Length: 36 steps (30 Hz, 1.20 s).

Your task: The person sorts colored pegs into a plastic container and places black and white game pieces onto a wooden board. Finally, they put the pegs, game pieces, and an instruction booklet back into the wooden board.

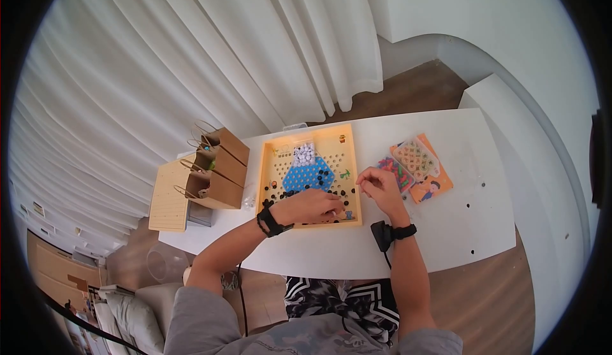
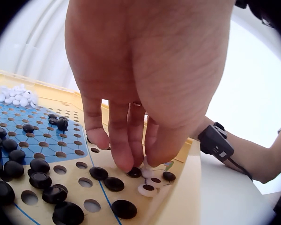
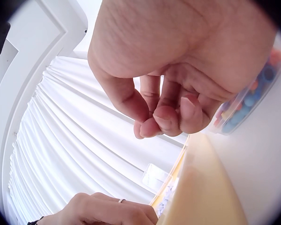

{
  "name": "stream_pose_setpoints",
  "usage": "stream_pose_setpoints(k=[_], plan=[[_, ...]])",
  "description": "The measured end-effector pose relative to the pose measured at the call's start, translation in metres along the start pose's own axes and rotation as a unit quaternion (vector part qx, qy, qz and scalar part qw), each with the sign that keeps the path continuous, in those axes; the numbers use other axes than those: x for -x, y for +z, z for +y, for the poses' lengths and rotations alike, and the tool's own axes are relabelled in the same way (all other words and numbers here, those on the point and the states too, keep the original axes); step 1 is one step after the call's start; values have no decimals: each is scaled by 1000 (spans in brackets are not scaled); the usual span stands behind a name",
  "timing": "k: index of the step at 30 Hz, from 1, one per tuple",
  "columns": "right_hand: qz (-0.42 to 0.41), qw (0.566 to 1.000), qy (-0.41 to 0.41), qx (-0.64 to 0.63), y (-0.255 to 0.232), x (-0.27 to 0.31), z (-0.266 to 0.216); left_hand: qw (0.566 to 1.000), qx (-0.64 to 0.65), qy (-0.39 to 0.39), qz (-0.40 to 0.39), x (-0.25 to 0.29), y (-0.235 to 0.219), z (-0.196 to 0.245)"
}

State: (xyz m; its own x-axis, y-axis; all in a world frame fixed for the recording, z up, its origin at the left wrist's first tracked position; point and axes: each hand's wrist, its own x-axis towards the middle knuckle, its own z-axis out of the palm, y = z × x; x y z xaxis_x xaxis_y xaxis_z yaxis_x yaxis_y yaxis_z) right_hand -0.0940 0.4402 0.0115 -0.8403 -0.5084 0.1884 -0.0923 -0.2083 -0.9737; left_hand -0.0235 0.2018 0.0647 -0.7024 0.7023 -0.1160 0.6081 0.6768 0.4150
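Over the near right part of a yellow game board (image 1: pixel 347 164), my left hand (image 1: pixel 312 206) points its fingers down. In the left wrist view, its thumb and fingertips pinch a white game piece (image 2: pixel 146 171) at the board surface. Beside them lie another white piece (image 2: pixel 147 190) and several black pieces (image 2: pixel 124 209). Just off the board's right edge is my right hand (image 1: pixel 380 186). Its fingers (image 3: pixel 166 119) are curled in, with thumb and fingertips together and nothing visible between them. A blue hexagon (image 1: pixel 308 178) is printed on the board, and many black pieces lie across its near side.
A clear box of white pieces (image 1: pixel 304 154) stands at the board's far side. To the right are a box of colourful pegs (image 1: pixel 403 180), another clear box (image 1: pixel 417 157) and an orange booklet (image 1: pixel 438 188). Brown paper bags (image 1: pixel 220 186) and a wooden board (image 1: pixel 169 195) stand left.
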Motion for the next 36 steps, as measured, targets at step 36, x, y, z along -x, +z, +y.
stream_pose_setpoints(k=[36], plan=[[17, 999, -10, 26, 0, -1, 6, 988, 114, -85, 57, 29, -11, -12]])
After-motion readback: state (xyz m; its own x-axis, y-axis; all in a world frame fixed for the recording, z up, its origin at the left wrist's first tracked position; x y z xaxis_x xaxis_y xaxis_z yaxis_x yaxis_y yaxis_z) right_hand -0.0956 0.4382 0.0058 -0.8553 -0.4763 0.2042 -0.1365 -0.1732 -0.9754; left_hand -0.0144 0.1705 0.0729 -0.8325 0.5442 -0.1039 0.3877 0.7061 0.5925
